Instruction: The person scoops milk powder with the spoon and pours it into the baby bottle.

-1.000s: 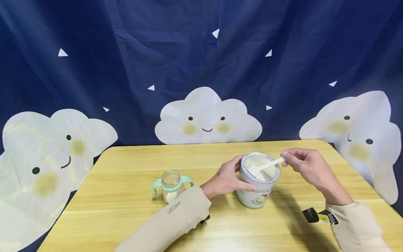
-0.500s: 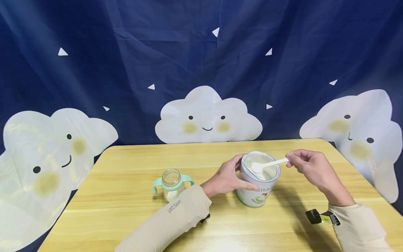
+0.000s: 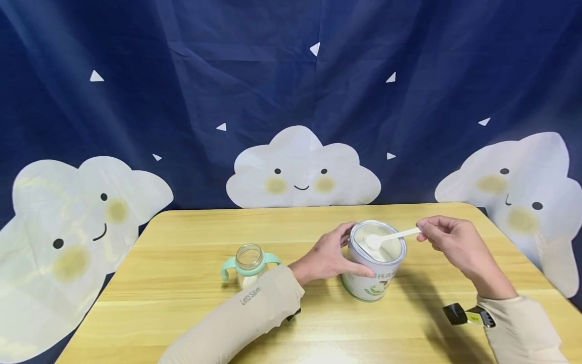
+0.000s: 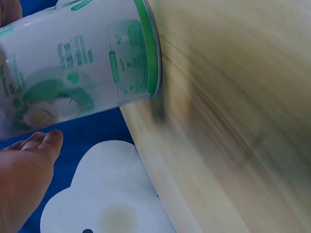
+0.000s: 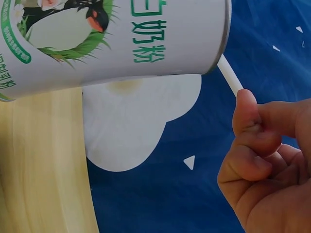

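My left hand (image 3: 325,257) grips a white and green milk powder can (image 3: 368,283), its thumb across the front and its fingers around the far left side. The can has no lid on, and pale powder shows inside. With thumb and index finger my right hand (image 3: 452,242) pinches the handle end of a white scoop (image 3: 400,234), also seen in the right wrist view, where the scoop handle (image 5: 230,75) sticks out past the can's rim. The scoop's bowl is within the can's mouth and looks filled with white powder. In the left wrist view the can (image 4: 97,63) shows its green base band.
An uncapped baby bottle (image 3: 250,258) with mint-green handles stands left of the can, partly hidden by my left sleeve (image 3: 254,308); something whitish is in it. All this is on a light wooden table (image 3: 191,232). A dark blue cloth (image 3: 254,60) with clouds hangs behind.
The scoop's bowl has shifted a little right and up within the can's mouth, and my right hand has moved slightly right with it. My left hand and the can have stayed in place.
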Tool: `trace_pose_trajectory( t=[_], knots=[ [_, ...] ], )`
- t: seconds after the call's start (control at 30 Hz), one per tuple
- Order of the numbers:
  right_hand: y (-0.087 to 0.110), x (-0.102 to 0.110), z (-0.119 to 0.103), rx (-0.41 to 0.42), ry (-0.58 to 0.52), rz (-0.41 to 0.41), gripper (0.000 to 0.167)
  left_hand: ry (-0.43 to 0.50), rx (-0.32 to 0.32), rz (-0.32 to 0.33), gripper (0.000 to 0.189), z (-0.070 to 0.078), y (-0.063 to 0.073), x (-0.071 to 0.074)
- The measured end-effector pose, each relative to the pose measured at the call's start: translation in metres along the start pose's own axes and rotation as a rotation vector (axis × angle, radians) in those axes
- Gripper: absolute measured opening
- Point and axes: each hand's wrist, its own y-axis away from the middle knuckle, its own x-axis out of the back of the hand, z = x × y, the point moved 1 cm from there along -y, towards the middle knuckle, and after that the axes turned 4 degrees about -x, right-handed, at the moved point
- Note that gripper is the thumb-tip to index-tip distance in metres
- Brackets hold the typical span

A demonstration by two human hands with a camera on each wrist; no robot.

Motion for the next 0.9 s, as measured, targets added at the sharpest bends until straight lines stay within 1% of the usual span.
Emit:
trace_pose_trajectory(
  t=[0.1, 0.2, 0.4, 0.6, 0.73, 0.9],
  knots=[
    [-0.001, 0.003, -0.001, -0.004, -0.017, -0.001, 0.037, -0.002, 0.029, 0.01, 0.105, 0.001, 0.002, 0.004],
    [-0.002, 0.005, -0.002, -0.009, -0.04, -0.003, 0.037, -0.001, 0.044, 0.015, 0.103, 0.001, 0.004, 0.009],
    [-0.005, 0.007, -0.004, -0.015, -0.06, 0.001, 0.03, -0.028, 0.073, 0.018, 0.103, 0.002, 0.009, 0.016],
    [-0.005, 0.007, -0.009, -0.012, -0.109, 0.002, 0.028, -0.018, 0.088, 0.029, 0.103, 0.003, 0.014, 0.022],
    [-0.005, 0.005, -0.01, -0.01, -0.152, 0.0, 0.023, -0.012, 0.088, 0.04, 0.103, 0.005, 0.017, 0.027],
    [-0.004, 0.003, -0.013, -0.013, -0.168, 0.007, 0.026, 0.0, 0.083, 0.054, 0.102, 0.006, 0.02, 0.032]
  ],
)
